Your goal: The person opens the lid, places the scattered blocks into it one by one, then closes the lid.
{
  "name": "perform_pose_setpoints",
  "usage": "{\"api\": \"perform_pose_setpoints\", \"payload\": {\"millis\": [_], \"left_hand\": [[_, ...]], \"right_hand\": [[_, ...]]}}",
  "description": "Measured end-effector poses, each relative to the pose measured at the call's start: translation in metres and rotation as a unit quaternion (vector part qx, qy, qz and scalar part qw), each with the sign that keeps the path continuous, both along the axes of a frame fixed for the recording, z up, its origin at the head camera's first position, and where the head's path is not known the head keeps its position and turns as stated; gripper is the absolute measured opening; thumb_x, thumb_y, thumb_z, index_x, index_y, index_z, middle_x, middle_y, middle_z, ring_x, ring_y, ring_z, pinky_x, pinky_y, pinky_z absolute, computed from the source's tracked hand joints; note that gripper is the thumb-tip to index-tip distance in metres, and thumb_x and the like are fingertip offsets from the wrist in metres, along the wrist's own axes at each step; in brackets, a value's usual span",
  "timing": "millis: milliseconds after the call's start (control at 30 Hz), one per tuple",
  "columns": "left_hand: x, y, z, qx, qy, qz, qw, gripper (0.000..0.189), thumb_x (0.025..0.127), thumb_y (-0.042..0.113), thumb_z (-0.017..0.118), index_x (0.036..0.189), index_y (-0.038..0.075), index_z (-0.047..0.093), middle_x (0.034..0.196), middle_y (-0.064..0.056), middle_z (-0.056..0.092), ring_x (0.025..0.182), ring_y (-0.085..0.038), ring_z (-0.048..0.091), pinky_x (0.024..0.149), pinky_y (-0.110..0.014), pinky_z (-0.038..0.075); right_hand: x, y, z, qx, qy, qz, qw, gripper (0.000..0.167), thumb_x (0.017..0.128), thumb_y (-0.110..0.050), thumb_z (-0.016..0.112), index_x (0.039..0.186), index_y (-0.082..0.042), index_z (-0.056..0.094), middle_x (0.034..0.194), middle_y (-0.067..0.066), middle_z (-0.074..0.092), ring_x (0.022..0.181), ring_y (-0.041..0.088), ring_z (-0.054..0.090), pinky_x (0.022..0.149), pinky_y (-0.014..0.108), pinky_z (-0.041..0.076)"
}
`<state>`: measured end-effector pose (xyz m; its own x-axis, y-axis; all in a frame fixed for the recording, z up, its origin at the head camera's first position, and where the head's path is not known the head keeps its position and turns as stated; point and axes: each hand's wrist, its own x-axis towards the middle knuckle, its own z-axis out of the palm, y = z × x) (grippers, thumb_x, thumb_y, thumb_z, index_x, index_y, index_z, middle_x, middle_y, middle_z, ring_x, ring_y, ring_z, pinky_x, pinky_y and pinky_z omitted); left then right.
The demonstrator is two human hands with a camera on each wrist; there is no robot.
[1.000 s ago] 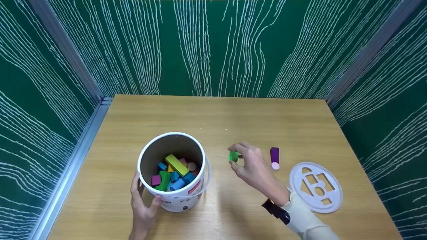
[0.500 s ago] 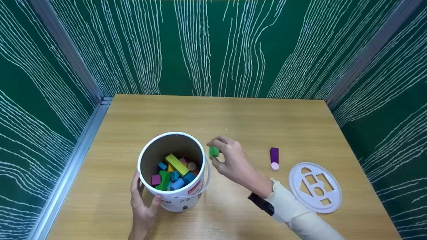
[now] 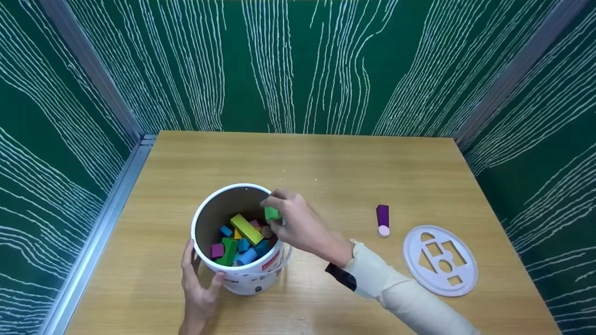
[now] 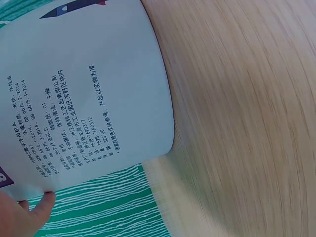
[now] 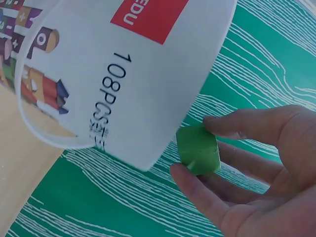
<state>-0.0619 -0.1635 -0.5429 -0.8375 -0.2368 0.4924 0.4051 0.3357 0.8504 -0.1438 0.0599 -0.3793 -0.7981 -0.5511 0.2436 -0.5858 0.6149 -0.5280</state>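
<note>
A white bucket (image 3: pixel 244 283) of colourful wooden blocks stands upright on the table in the head view. My left hand (image 3: pixel 199 293) holds its near left side, the thumb just below the rim and the fingers round the wall. Between the thumb and fingers of my right hand (image 3: pixel 300 225) is a small green block (image 3: pixel 271 213), over the right part of the bucket's mouth. In the right wrist view the green block (image 5: pixel 198 149) is pinched by the fingertips, near the rim. Inside, a long yellow block (image 3: pixel 247 230) lies on top, with a green block (image 3: pixel 227 252) beside it.
Right of the bucket lie a purple block (image 3: pixel 382 215) and a pale pink round piece (image 3: pixel 383 231) at its near end. Farther right is a white lid (image 3: pixel 458 286) with shaped holes. The bucket's handle (image 3: pixel 288 256) hangs on its right side. Green patterned walls surround the table.
My right hand has carried the green block left, from the table's middle to above the bucket's mouth. The left hand and the bucket have stayed put.
</note>
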Motion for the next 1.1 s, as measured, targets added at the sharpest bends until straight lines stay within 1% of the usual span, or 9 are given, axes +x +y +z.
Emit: {"api": "perform_pose_setpoints", "payload": {"millis": [167, 300, 400, 567, 633, 733, 900, 933, 1100], "left_hand": [[0.000, 0.000, 0.002, 0.000, -0.007, 0.003, 1.0000, 0.086, 0.076, 0.007, 0.066, 0.150, 0.011, 0.022, 0.152, -0.008, 0.028, 0.134, -0.021, 0.030, 0.106, -0.026, 0.032], [0.000, -0.001, 0.002, -0.003, -0.012, 0.003, 0.9999, 0.085, 0.078, 0.010, 0.066, 0.150, 0.012, 0.020, 0.152, -0.009, 0.027, 0.135, -0.019, 0.029, 0.107, -0.031, 0.033], [0.000, -0.001, 0.002, -0.010, -0.018, 0.007, 0.9998, 0.086, 0.078, 0.009, 0.066, 0.150, 0.013, 0.019, 0.153, -0.010, 0.026, 0.136, -0.016, 0.028, 0.107, -0.039, 0.034], [0.000, 0.001, 0.003, -0.009, -0.034, 0.016, 0.9993, 0.088, 0.077, 0.006, 0.066, 0.150, 0.014, 0.019, 0.153, -0.010, 0.025, 0.136, -0.012, 0.026, 0.103, -0.058, 0.032], [0.001, 0.001, 0.002, -0.004, -0.043, 0.018, 0.9989, 0.089, 0.076, 0.006, 0.066, 0.150, 0.014, 0.019, 0.153, -0.010, 0.024, 0.136, -0.012, 0.026, 0.102, -0.060, 0.031], [0.001, 0.001, 0.002, 0.001, -0.051, 0.019, 0.9985, 0.089, 0.075, 0.005, 0.066, 0.150, 0.015, 0.019, 0.153, -0.010, 0.024, 0.136, -0.015, 0.026, 0.103, -0.060, 0.030], [0.001, 0.001, 0.002, 0.004, -0.049, 0.017, 0.9986, 0.090, 0.075, 0.004, 0.066, 0.150, 0.018, 0.019, 0.153, -0.008, 0.024, 0.137, -0.021, 0.026, 0.104, -0.058, 0.030], [0.001, 0.001, 0.002, 0.003, -0.049, 0.017, 0.9987, 0.090, 0.075, 0.004, 0.066, 0.150, 0.018, 0.018, 0.153, -0.007, 0.024, 0.137, -0.021, 0.026, 0.106, -0.055, 0.030], [0.001, 0.001, 0.001, -0.001, -0.009, 0.010, 0.9999, 0.089, 0.073, 0.003, 0.066, 0.149, 0.010, 0.021, 0.152, -0.010, 0.028, 0.134, -0.025, 0.030, 0.107, -0.032, 0.032]], "right_hand": [[0.000, -0.011, -0.005, 0.011, -0.003, 0.022, 0.9997, 0.030, 0.082, -0.004, 0.069, 0.112, -0.003, 0.069, 0.116, 0.015, 0.060, 0.100, 0.022, 0.061, 0.079, 0.028, 0.054], [0.000, -0.017, -0.010, 0.019, -0.008, 0.031, 0.9993, 0.029, 0.082, -0.005, 0.070, 0.111, -0.004, 0.069, 0.117, 0.013, 0.061, 0.104, 0.023, 0.060, 0.081, 0.028, 0.053], [0.001, -0.021, -0.014, 0.024, -0.021, 0.027, 0.9991, 0.028, 0.082, -0.006, 0.070, 0.110, -0.005, 0.070, 0.116, 0.011, 0.061, 0.103, 0.022, 0.060, 0.082, 0.028, 0.053], [0.003, -0.024, -0.018, 0.018, -0.023, 0.034, 0.9990, 0.020, 0.084, -0.003, 0.068, 0.104, -0.005, 0.071, 0.106, 0.008, 0.063, 0.092, 0.018, 0.062, 0.083, 0.025, 0.052], [0.004, -0.024, -0.018, 0.019, -0.018, 0.040, 0.9988, 0.020, 0.084, -0.002, 0.068, 0.103, -0.005, 0.072, 0.104, 0.008, 0.064, 0.091, 0.017, 0.061, 0.083, 0.024, 0.052], [0.008, -0.020, -0.017, 0.020, -0.016, 0.043, 0.9987, 0.023, 0.083, -0.004, 0.069, 0.105, -0.006, 0.072, 0.107, 0.007, 0.064, 0.094, 0.017, 0.060, 0.082, 0.024, 0.052], [0.014, -0.012, -0.016, -0.004, -0.003, 0.034, 0.9994, 0.020, 0.082, -0.004, 0.070, 0.102, -0.007, 0.073, 0.103, 0.006, 0.064, 0.088, 0.016, 0.057, 0.078, 0.018, 0.052], [0.015, -0.010, -0.015, -0.014, 0.002, 0.032, 0.9994, 0.019, 0.082, -0.005, 0.070, 0.100, -0.008, 0.073, 0.102, 0.005, 0.064, 0.087, 0.016, 0.057, 0.077, 0.017, 0.052], [0.019, 0.000, -0.015, -0.062, 0.047, 0.019, 0.9968, 0.010, 0.083, -0.005, 0.069, 0.092, -0.008, 0.072, 0.097, 0.004, 0.063, 0.084, 0.015, 0.058, 0.076, 0.019, 0.052]]}}
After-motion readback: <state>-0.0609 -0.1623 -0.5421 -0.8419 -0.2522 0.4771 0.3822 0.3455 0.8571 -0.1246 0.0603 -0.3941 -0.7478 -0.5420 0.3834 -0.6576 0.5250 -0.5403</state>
